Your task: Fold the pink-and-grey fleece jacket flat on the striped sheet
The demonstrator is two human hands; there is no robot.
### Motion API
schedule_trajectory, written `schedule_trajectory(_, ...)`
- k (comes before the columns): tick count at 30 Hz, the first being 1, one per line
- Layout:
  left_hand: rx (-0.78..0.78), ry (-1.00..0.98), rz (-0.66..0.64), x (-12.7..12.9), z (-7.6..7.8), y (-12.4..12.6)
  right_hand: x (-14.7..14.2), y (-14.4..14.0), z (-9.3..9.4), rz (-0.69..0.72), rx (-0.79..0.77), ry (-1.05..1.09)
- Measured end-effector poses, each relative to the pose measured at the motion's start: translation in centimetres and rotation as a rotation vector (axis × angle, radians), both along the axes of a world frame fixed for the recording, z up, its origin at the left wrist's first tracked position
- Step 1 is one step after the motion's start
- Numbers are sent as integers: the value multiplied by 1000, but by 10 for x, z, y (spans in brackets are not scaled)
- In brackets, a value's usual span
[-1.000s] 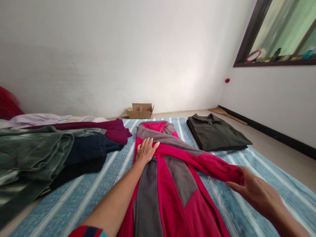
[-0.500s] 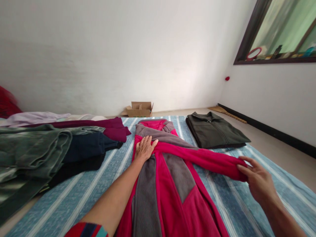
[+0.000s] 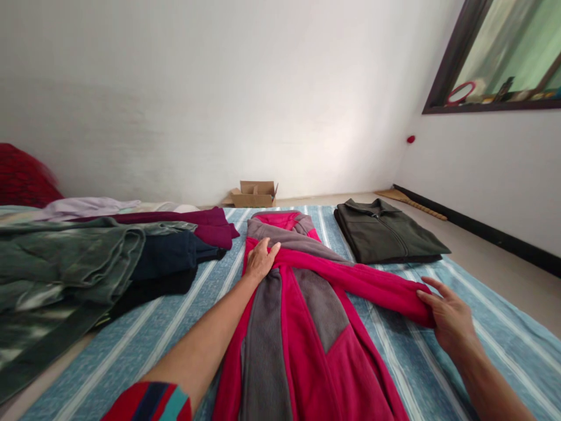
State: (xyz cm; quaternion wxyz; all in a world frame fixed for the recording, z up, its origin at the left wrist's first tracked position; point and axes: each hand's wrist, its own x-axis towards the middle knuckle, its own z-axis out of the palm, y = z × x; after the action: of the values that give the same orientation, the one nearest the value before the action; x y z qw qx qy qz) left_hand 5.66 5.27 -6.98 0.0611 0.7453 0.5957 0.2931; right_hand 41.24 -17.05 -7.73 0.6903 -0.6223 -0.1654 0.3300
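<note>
My left hand lies on the pink-and-grey jacket, thumb spread from fingers; my right hand pinches its sleeve at the end.

A striped sheet, heaped clothes and a windowsill mirror suggest a home bedroom.

A pale far wall, brightest toward the right, stands behind an open cardboard box, while a dark-framed window sits high in the right wall above a black baseboard and beige floor.
</note>
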Motion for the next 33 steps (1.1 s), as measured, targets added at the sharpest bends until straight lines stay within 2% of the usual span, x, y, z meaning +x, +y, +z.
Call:
schedule_trajectory(2,41,-26,18,-5,10,-5,0,1,-2,-6,0,10)
schedule_trajectory(4,110,7,-30,-10,19,-15,0,1,-4,-8,-1,14)
schedule_trajectory(7,189,135,-247,-12,29,-35,0,2,-5,-6,-2,23)
schedule_trajectory(9,178,223,-353,-10,32,-47,-1,1,-4,-6,-3,23)
schedule_trajectory(13,138,339,-334,1,36,-61,-1,1,-4,11,7,51)
schedule_trajectory(20,73,506,-350,12,47,-67,3,2,-8,29,25,64)
schedule_trajectory(28,64,404,-382,3,48,-59,5,3,-9,13,25,103)
schedule_trajectory(33,53,314,-477,-9,46,-55,6,5,-8,-1,46,127)
